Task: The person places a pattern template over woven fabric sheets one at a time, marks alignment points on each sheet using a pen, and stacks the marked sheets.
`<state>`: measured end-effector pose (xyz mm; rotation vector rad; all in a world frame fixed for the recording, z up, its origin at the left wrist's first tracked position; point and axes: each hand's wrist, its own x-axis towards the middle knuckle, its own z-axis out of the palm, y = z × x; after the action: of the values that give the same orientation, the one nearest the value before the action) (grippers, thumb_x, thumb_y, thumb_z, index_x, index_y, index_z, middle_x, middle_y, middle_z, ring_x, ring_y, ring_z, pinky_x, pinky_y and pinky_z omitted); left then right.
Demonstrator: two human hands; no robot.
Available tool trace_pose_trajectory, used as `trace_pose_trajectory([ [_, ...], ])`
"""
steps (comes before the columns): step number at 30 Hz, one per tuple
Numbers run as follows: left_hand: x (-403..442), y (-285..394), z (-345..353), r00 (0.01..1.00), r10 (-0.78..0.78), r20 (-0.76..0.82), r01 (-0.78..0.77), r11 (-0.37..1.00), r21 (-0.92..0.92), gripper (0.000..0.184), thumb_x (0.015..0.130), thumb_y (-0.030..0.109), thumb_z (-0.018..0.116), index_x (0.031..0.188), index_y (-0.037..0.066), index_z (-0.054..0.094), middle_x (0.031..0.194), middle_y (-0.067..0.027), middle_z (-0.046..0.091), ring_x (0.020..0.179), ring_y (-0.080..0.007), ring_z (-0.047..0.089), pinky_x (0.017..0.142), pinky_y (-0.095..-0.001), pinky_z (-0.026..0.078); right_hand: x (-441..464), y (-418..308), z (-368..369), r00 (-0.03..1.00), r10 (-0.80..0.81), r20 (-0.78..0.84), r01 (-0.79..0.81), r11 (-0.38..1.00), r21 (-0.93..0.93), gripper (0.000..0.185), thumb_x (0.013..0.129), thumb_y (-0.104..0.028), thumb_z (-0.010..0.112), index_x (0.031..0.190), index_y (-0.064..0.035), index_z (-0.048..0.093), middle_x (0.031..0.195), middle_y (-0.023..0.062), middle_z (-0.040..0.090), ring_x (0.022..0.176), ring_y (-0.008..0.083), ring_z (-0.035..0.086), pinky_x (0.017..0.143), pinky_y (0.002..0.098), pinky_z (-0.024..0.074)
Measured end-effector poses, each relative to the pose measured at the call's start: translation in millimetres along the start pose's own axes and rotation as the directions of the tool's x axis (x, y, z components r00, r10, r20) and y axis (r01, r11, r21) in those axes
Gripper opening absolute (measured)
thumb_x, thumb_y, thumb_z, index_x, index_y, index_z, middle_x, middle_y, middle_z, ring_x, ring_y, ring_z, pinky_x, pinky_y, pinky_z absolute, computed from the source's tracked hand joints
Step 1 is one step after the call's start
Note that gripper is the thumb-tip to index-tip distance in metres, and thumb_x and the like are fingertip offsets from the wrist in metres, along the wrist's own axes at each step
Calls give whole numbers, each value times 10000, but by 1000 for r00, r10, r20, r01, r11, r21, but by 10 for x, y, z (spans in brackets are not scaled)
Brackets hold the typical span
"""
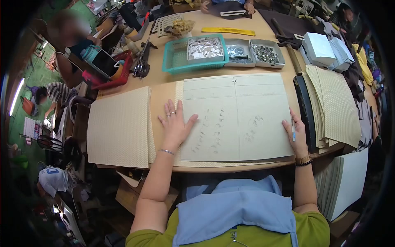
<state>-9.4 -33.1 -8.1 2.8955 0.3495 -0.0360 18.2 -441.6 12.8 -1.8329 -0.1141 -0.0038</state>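
Note:
A large pale grey cardboard pattern [263, 107] lies flat before me, with ruled lines, faint handwriting and small holes near its top. Under it, a cream woven-textured sheet [179, 92] shows along the left and bottom edges. My left hand [174, 127] rests with fingers spread across the pattern's left edge and the sheet. At the right edge, my right hand [298, 133] has its thumb on the pattern and holds a slim silver pen-like tool [293, 131] upright along the fingers; its exact kind is unclear.
Woven-textured sheets are stacked at left [119, 127] and right [333, 105], the latter beside a dark strip [304, 111]. Behind stand a teal basket [175, 66], a box of metal pieces [277, 61], a red basket [119, 82] and scissors [142, 66]. Other people sit around.

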Motion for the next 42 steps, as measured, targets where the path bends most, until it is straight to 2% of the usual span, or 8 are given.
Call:
trace_pose_trajectory([
  [7,156,112,-146,1000,11,25,-10,999,-48,702,891,592,546,1442,166,464,1597,-166,209,1483,-371,132,1095,-718,61,183,304,-239,999,40,-16,-39,997,72,602,908,-51,654,1432,73,384,1351,149,547,1216,168,525,1048,278,391],
  [10,323,-178,-24,990,41,-132,-61,987,-150,665,859,632,560,1374,211,549,1580,-168,253,1477,-369,154,1102,-712,57,209,331,-193,1000,-3,-3,4,999,52,610,895,-35,664,1429,70,391,1346,145,551,1194,169,539,1038,279,402],
  [22,264,-245,-9,990,-9,-140,4,999,-33,645,887,604,540,1426,255,484,1566,-198,268,1460,-395,195,1089,-726,79,202,273,-27,998,61,11,-62,996,58,594,869,0,684,1401,68,428,1285,141,590,1150,156,561,1006,279,427],
  [31,257,-311,-30,989,-2,-148,-14,994,-107,599,913,549,533,1427,245,481,1574,-192,248,1465,-380,188,1092,-721,73,197,333,52,1000,11,26,-14,996,90,600,867,-2,686,1402,63,420,1261,146,604,1129,158,576,991,278,439],
  [34,264,-311,-37,990,-12,-137,-7,991,-136,596,912,545,535,1424,245,483,1575,-182,253,1468,-368,187,1101,-710,70,158,177,81,1000,6,16,-7,999,45,595,853,-26,711,1382,61,452,1182,113,638,1036,138,603,925,255,469],
  [37,277,-335,-2,988,-17,-155,-6,988,-151,595,909,541,543,1422,245,486,1577,-173,255,1468,-363,191,1109,-697,71,188,165,-18,987,157,34,-151,980,-131,533,820,-69,758,1297,33,543,1050,84,668,929,121,613,843,229,485],
  [40,276,-328,-10,991,-23,-135,4,990,-143,593,908,531,550,1427,252,481,1581,-158,254,1470,-355,193,1113,-691,72,309,60,-1,998,31,-59,-52,921,-385,456,795,-133,791,1188,4,605,945,86,665,869,135,606,812,250,491],
  [42,272,-313,-40,992,-37,-123,21,991,-133,592,904,525,560,1428,258,481,1585,-148,252,1471,-350,193,1113,-689,76,498,135,41,990,-130,-61,99,925,-368,424,795,-162,792,1145,-3,611,959,114,670,894,188,627,835,291,501],
])
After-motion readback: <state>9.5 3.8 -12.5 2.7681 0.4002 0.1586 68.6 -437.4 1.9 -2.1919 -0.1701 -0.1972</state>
